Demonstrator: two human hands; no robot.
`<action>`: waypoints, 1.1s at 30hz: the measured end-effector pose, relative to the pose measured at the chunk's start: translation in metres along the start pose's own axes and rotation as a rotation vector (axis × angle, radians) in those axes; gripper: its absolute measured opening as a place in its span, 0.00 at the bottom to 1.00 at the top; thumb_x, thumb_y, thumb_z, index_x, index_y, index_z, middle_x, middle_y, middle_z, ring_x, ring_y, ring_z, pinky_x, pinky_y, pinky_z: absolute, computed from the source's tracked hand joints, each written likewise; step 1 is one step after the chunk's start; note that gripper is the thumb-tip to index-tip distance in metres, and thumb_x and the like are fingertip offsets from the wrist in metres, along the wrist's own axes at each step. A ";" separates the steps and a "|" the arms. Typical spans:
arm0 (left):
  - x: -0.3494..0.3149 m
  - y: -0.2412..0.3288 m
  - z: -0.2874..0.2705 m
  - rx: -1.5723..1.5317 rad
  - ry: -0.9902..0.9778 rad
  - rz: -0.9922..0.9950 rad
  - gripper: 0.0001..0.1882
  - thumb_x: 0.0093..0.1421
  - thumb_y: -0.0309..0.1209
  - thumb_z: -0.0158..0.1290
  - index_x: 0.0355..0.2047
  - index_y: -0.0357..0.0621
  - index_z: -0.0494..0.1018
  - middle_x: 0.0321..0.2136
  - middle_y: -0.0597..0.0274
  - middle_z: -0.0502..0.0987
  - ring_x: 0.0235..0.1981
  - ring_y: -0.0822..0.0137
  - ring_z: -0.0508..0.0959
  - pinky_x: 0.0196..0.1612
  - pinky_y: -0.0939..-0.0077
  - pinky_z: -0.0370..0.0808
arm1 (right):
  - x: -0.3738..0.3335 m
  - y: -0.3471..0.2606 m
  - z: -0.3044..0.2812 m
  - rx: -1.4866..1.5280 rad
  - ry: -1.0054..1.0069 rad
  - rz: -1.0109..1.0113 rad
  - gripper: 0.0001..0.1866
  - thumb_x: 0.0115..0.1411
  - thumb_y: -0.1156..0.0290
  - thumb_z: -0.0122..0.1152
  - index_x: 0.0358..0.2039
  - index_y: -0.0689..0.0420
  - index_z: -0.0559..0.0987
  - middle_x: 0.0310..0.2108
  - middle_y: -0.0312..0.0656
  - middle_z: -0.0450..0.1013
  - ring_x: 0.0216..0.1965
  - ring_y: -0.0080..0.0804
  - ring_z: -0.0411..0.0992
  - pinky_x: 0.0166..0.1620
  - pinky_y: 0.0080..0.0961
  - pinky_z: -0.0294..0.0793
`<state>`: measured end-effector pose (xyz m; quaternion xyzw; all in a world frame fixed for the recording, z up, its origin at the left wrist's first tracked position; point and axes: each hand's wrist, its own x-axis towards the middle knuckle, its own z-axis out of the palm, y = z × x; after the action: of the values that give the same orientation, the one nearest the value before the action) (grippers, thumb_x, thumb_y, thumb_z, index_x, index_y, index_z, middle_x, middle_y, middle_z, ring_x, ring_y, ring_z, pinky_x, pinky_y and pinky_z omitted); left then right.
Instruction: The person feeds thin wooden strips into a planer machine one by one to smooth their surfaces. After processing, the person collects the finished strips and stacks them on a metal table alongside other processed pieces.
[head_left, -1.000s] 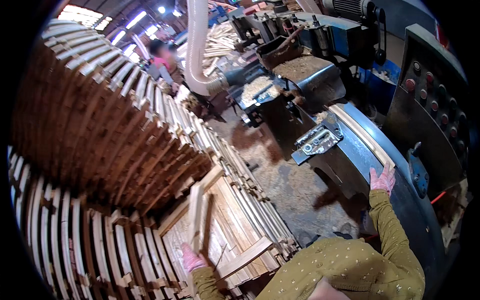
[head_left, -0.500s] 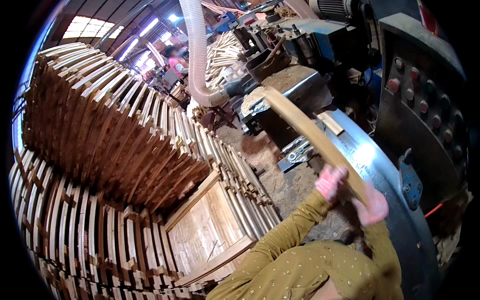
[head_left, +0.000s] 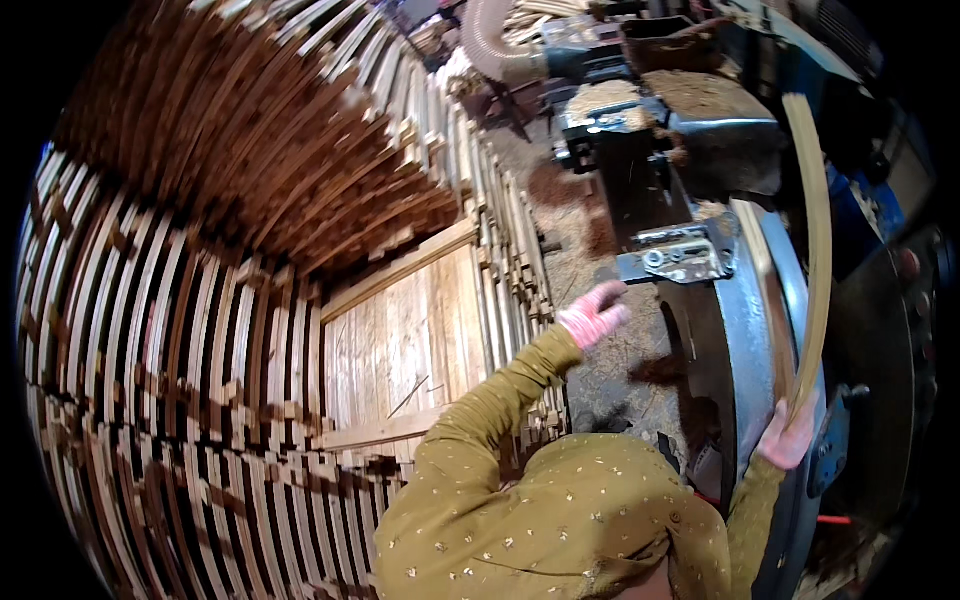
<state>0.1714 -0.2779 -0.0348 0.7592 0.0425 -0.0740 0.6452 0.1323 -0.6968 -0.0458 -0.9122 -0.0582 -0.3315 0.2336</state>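
Observation:
Pinched at its near end in my right hand (head_left: 788,437) is a long, slightly curved wooden strip (head_left: 818,230), which rises away from me along the right side of the machine's metal table (head_left: 738,310). My left hand (head_left: 597,314), in a pink-and-white glove, holds nothing. Its fingers reach out to the right, partly spread, short of the metal clamp-like fitting (head_left: 672,258) on the table's left edge. A second wooden piece (head_left: 755,240) lies on the table, left of the held strip; where it ends is hard to make out.
Tall stacks of wooden strips (head_left: 270,150) fill the left, with more slatted stacks (head_left: 170,320) below. A flat wooden panel (head_left: 400,350) lies among them. Sawdust covers the machine's far housing (head_left: 705,95) beside a ribbed hose (head_left: 485,40). A dark control panel (head_left: 900,300) stands right.
My left hand has let go of the wooden strip and moved left. My right hand still grips the strip, which has swung rightward and more upright. The view has shifted down.

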 end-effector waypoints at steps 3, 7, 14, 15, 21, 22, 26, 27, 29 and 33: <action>-0.016 0.037 -0.087 0.250 0.175 -0.127 0.32 0.59 0.36 0.58 0.61 0.39 0.61 0.50 0.51 0.73 0.52 0.60 0.73 0.56 0.69 0.71 | 0.061 -0.004 0.052 0.014 -0.026 -0.042 0.28 0.60 0.67 0.60 0.58 0.68 0.67 0.48 0.62 0.71 0.47 0.58 0.71 0.51 0.41 0.70; -0.035 0.014 -0.227 0.851 0.364 -0.468 0.26 0.59 0.40 0.53 0.55 0.43 0.68 0.48 0.46 0.76 0.49 0.52 0.76 0.50 0.62 0.74 | 0.068 -0.004 0.090 -0.233 -0.220 0.106 0.33 0.59 0.60 0.58 0.61 0.63 0.64 0.52 0.56 0.71 0.49 0.51 0.71 0.53 0.39 0.70; -0.080 -0.064 -0.393 1.451 0.633 -0.826 0.25 0.51 0.28 0.57 0.51 0.45 0.68 0.53 0.49 0.70 0.55 0.49 0.70 0.55 0.58 0.70 | -0.085 -0.020 -0.076 -0.565 -0.480 0.559 0.37 0.57 0.61 0.59 0.65 0.58 0.58 0.58 0.52 0.65 0.57 0.49 0.64 0.61 0.37 0.62; -0.078 -0.066 -0.396 1.523 0.603 -0.834 0.23 0.56 0.29 0.55 0.53 0.48 0.67 0.56 0.54 0.69 0.58 0.52 0.68 0.57 0.58 0.68 | -0.105 -0.027 -0.108 -0.705 -0.447 0.689 0.35 0.57 0.63 0.59 0.63 0.59 0.60 0.58 0.53 0.65 0.57 0.49 0.64 0.60 0.38 0.63; -0.059 -0.045 -0.363 1.581 0.534 -0.845 0.23 0.54 0.32 0.57 0.51 0.49 0.68 0.51 0.57 0.72 0.54 0.57 0.71 0.53 0.60 0.70 | -0.268 0.020 -0.207 -0.942 -0.250 1.298 0.33 0.63 0.45 0.44 0.67 0.38 0.56 0.53 0.58 0.66 0.53 0.56 0.67 0.54 0.45 0.67; -0.074 -0.045 -0.366 1.651 0.548 -0.813 0.22 0.53 0.32 0.58 0.48 0.49 0.68 0.47 0.57 0.73 0.51 0.57 0.73 0.51 0.61 0.72 | -0.235 0.001 -0.188 -0.905 -0.280 1.335 0.33 0.63 0.43 0.44 0.67 0.38 0.56 0.53 0.58 0.67 0.53 0.56 0.67 0.54 0.45 0.67; -0.116 -0.054 -0.347 1.681 0.409 -0.608 0.21 0.49 0.31 0.59 0.45 0.46 0.71 0.42 0.54 0.74 0.47 0.52 0.75 0.49 0.59 0.74 | -0.113 -0.032 -0.102 -0.649 -0.133 1.080 0.37 0.61 0.46 0.49 0.66 0.51 0.57 0.54 0.59 0.67 0.54 0.56 0.66 0.56 0.43 0.64; -0.125 -0.063 -0.347 1.666 0.374 -0.537 0.21 0.48 0.31 0.58 0.44 0.45 0.71 0.42 0.53 0.74 0.46 0.50 0.76 0.48 0.57 0.74 | -0.074 -0.042 -0.082 -0.349 -0.146 1.031 0.38 0.58 0.52 0.56 0.65 0.56 0.58 0.56 0.59 0.65 0.57 0.55 0.64 0.58 0.42 0.63; -0.116 -0.025 -0.293 1.678 0.121 -0.523 0.21 0.46 0.30 0.57 0.43 0.43 0.72 0.41 0.50 0.74 0.44 0.46 0.76 0.47 0.55 0.75 | -0.046 -0.044 -0.027 -0.504 -0.180 0.750 0.39 0.56 0.55 0.59 0.64 0.60 0.59 0.60 0.56 0.62 0.61 0.52 0.60 0.63 0.39 0.59; -0.130 0.046 -0.213 1.529 0.228 -0.114 0.22 0.46 0.31 0.57 0.44 0.43 0.72 0.41 0.47 0.74 0.43 0.47 0.76 0.48 0.55 0.75 | 0.009 -0.055 0.057 -0.421 -0.381 0.828 0.38 0.56 0.48 0.58 0.66 0.39 0.59 0.65 0.50 0.54 0.62 0.51 0.58 0.63 0.41 0.57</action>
<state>0.0632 -0.0716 0.0649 0.9931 0.0848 -0.0374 -0.0712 0.1581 -0.6223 -0.0576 -0.9305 0.3351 -0.0433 0.1415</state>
